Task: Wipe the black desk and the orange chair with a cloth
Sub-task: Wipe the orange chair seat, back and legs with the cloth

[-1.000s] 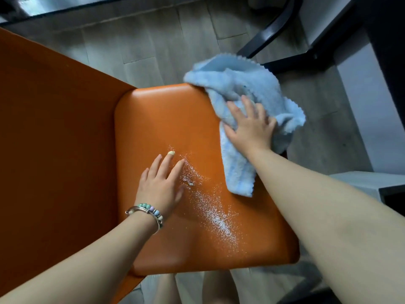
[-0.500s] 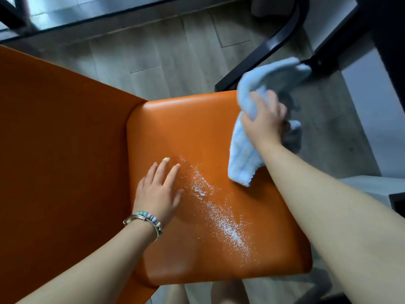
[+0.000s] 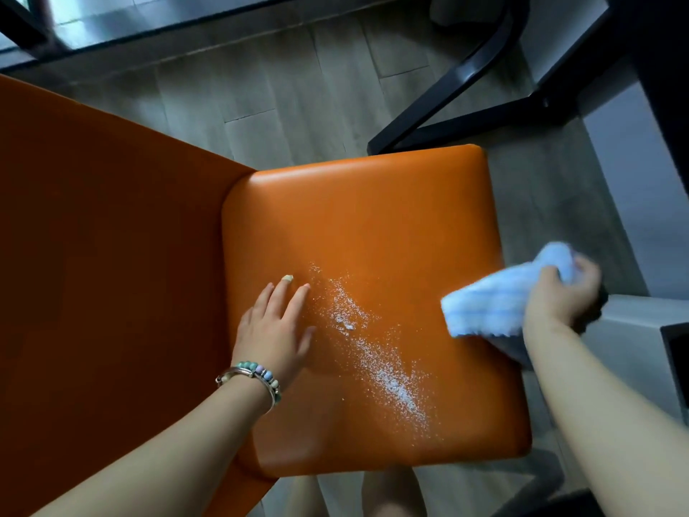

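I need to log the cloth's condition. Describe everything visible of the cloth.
The cloth is light blue, soft and ribbed, like microfibre towelling. It is bunched, not spread flat. The right hand grips it at the right edge of the seat; one end sticks up past the fingers, the other fans out over the seat edge toward the white powder, which it does not reach. Motion blur hides whether it touches the seat.

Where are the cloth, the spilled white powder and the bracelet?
blue cloth [image 3: 496,300], head view, on its folded middle.
white powder [image 3: 373,352], head view, mid-streak on the seat.
beaded bracelet [image 3: 257,373], head view, on the beads.
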Demonstrator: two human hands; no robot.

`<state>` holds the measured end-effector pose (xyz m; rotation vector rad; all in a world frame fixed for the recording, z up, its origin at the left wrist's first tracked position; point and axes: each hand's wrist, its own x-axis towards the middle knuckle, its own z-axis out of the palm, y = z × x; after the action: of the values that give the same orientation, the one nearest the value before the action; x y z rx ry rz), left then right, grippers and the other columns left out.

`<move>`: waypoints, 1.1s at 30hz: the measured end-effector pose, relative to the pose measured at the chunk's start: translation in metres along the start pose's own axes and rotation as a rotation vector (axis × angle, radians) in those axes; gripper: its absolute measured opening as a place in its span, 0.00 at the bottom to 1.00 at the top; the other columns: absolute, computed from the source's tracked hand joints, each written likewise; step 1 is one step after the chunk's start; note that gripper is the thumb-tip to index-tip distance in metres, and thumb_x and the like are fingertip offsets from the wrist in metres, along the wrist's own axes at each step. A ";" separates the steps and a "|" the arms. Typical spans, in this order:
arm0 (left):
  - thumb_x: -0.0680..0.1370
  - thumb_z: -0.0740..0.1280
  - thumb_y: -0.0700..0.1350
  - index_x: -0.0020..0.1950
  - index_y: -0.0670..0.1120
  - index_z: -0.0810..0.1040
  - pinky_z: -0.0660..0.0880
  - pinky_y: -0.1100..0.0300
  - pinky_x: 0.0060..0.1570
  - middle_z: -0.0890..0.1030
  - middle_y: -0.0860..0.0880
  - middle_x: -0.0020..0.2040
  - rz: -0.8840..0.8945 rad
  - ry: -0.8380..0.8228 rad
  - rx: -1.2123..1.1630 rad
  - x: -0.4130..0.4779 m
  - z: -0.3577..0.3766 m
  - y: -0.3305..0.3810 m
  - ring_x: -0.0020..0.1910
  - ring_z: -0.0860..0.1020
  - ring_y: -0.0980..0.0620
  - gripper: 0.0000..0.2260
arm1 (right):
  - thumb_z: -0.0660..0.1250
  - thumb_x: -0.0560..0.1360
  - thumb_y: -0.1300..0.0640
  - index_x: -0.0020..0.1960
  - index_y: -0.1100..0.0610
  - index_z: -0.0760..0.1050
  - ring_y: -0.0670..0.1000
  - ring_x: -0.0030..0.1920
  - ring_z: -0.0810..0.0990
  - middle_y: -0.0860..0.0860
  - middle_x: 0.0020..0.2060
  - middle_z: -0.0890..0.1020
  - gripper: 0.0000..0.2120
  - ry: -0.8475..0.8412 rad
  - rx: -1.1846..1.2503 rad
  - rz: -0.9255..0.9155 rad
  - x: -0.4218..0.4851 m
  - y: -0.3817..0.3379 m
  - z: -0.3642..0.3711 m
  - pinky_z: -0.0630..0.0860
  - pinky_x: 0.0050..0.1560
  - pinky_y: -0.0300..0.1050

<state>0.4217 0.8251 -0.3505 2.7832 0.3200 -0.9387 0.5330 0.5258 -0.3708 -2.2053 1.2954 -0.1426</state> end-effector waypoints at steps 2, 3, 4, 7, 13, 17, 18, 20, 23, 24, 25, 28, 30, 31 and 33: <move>0.80 0.54 0.57 0.76 0.56 0.46 0.53 0.53 0.73 0.46 0.51 0.78 0.002 0.009 -0.002 -0.002 0.000 0.003 0.76 0.47 0.49 0.28 | 0.62 0.72 0.57 0.67 0.53 0.71 0.56 0.64 0.71 0.55 0.66 0.72 0.22 -0.004 0.075 -0.326 -0.010 -0.022 0.000 0.65 0.61 0.44; 0.80 0.54 0.57 0.76 0.55 0.46 0.53 0.53 0.73 0.47 0.51 0.78 0.005 0.013 0.000 -0.003 0.000 0.004 0.76 0.47 0.49 0.28 | 0.61 0.72 0.55 0.66 0.54 0.71 0.58 0.64 0.71 0.56 0.66 0.71 0.23 -0.065 0.039 -0.510 -0.013 -0.029 0.003 0.65 0.62 0.44; 0.80 0.54 0.56 0.76 0.55 0.46 0.54 0.53 0.73 0.47 0.51 0.78 0.009 0.016 0.000 -0.003 0.000 0.004 0.76 0.47 0.49 0.27 | 0.59 0.71 0.53 0.65 0.54 0.72 0.59 0.63 0.71 0.56 0.66 0.72 0.23 -0.178 -0.039 -0.633 -0.012 -0.027 0.008 0.66 0.61 0.46; 0.80 0.54 0.56 0.76 0.55 0.47 0.54 0.53 0.73 0.48 0.51 0.78 0.015 0.028 -0.004 -0.008 -0.002 0.008 0.76 0.48 0.49 0.27 | 0.59 0.74 0.53 0.64 0.51 0.71 0.63 0.60 0.73 0.57 0.63 0.73 0.19 -0.464 -0.378 -0.404 0.004 0.002 0.008 0.70 0.58 0.53; 0.80 0.55 0.56 0.76 0.56 0.45 0.53 0.53 0.73 0.46 0.52 0.78 0.013 0.016 0.012 -0.018 0.000 0.011 0.76 0.46 0.50 0.28 | 0.63 0.74 0.57 0.66 0.53 0.68 0.60 0.65 0.69 0.58 0.66 0.69 0.20 -0.028 -0.001 0.087 0.002 0.006 -0.018 0.69 0.62 0.53; 0.80 0.54 0.56 0.76 0.56 0.45 0.53 0.53 0.73 0.46 0.52 0.78 0.018 0.019 0.015 -0.021 -0.001 0.013 0.76 0.46 0.50 0.28 | 0.62 0.73 0.56 0.67 0.50 0.69 0.56 0.65 0.69 0.53 0.67 0.69 0.23 0.020 0.079 -0.264 -0.020 -0.035 -0.007 0.67 0.64 0.50; 0.80 0.54 0.56 0.76 0.56 0.45 0.53 0.53 0.73 0.46 0.52 0.78 0.020 0.026 0.014 -0.021 -0.002 0.012 0.76 0.46 0.50 0.28 | 0.62 0.73 0.57 0.67 0.50 0.70 0.57 0.65 0.69 0.53 0.67 0.69 0.21 -0.012 0.008 -0.266 -0.019 -0.043 -0.004 0.66 0.62 0.50; 0.80 0.55 0.56 0.76 0.55 0.46 0.54 0.53 0.73 0.47 0.52 0.78 0.023 0.040 0.007 -0.022 -0.002 0.008 0.76 0.47 0.49 0.28 | 0.61 0.74 0.59 0.65 0.53 0.72 0.58 0.66 0.68 0.54 0.66 0.71 0.20 -0.021 -0.007 -0.266 -0.017 -0.059 -0.006 0.64 0.62 0.47; 0.80 0.55 0.56 0.76 0.56 0.46 0.53 0.54 0.73 0.47 0.52 0.78 0.010 0.046 -0.001 -0.021 0.000 0.004 0.76 0.47 0.50 0.28 | 0.60 0.75 0.60 0.70 0.59 0.67 0.54 0.69 0.66 0.55 0.69 0.69 0.23 0.032 0.141 -0.399 -0.017 -0.093 -0.018 0.58 0.65 0.37; 0.80 0.54 0.56 0.76 0.56 0.46 0.53 0.54 0.73 0.47 0.52 0.78 0.003 0.039 0.001 -0.020 0.001 0.002 0.76 0.47 0.50 0.28 | 0.60 0.75 0.60 0.71 0.59 0.65 0.53 0.70 0.65 0.55 0.70 0.68 0.24 0.023 0.154 -0.467 -0.019 -0.105 -0.017 0.57 0.66 0.37; 0.80 0.54 0.57 0.76 0.56 0.46 0.53 0.53 0.73 0.46 0.52 0.78 -0.002 0.030 0.006 -0.020 0.002 0.001 0.76 0.47 0.50 0.28 | 0.60 0.74 0.60 0.72 0.58 0.64 0.53 0.71 0.65 0.55 0.70 0.68 0.26 0.003 0.143 -0.548 -0.022 -0.115 -0.014 0.57 0.68 0.38; 0.80 0.54 0.56 0.76 0.56 0.46 0.54 0.54 0.73 0.46 0.52 0.78 -0.011 0.027 0.000 -0.018 0.005 -0.004 0.76 0.47 0.50 0.27 | 0.59 0.73 0.62 0.73 0.53 0.63 0.52 0.74 0.59 0.51 0.72 0.65 0.28 -0.181 -0.121 -0.772 -0.025 -0.133 0.016 0.52 0.74 0.49; 0.80 0.53 0.56 0.76 0.56 0.46 0.53 0.55 0.73 0.46 0.52 0.78 0.000 0.041 0.003 -0.018 0.005 -0.006 0.76 0.47 0.50 0.27 | 0.58 0.74 0.65 0.73 0.46 0.61 0.52 0.75 0.52 0.47 0.72 0.64 0.29 -0.410 -0.399 -0.781 -0.028 -0.135 0.039 0.45 0.74 0.57; 0.80 0.53 0.56 0.76 0.56 0.46 0.53 0.55 0.73 0.46 0.52 0.78 0.004 0.045 0.002 -0.017 0.006 -0.007 0.76 0.47 0.50 0.27 | 0.57 0.75 0.65 0.73 0.45 0.60 0.52 0.74 0.51 0.46 0.71 0.64 0.30 -0.500 -0.496 -0.777 -0.028 -0.133 0.049 0.46 0.73 0.61; 0.80 0.53 0.56 0.76 0.56 0.46 0.53 0.55 0.73 0.46 0.52 0.78 -0.004 0.043 -0.009 -0.016 0.006 -0.009 0.76 0.47 0.50 0.27 | 0.57 0.76 0.66 0.73 0.43 0.57 0.52 0.73 0.52 0.45 0.71 0.63 0.31 -0.589 -0.585 -0.800 -0.029 -0.129 0.059 0.52 0.70 0.64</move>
<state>0.4036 0.8299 -0.3469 2.7987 0.3352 -0.8765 0.6385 0.6221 -0.3466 -2.8210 0.0854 0.6133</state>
